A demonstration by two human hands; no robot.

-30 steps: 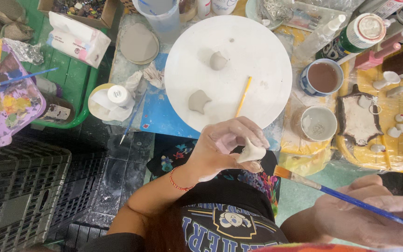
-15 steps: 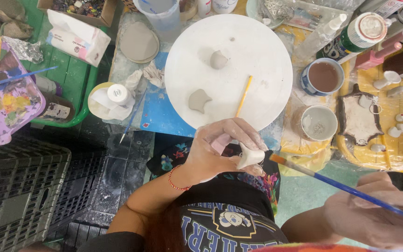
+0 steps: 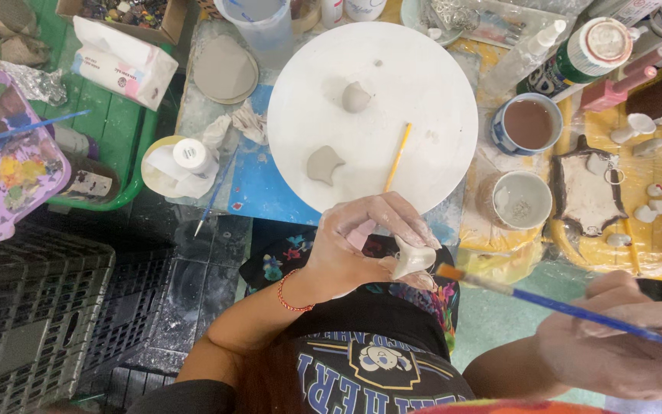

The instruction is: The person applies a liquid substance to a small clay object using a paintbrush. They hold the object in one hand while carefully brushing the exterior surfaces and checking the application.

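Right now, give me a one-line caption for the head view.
Left hand holds a small white clay piece while the right hand aims a blue-handled brush at it, below a white round board.

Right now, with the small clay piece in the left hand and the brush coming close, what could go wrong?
1. The left hand pinches the small white clay piece over the lap, not over the round white board; a slip could drop it.
2. The blue-handled brush in the right hand is held far back, so its tip may wobble and miss.
3. Too tight a grip might break the thin piece.
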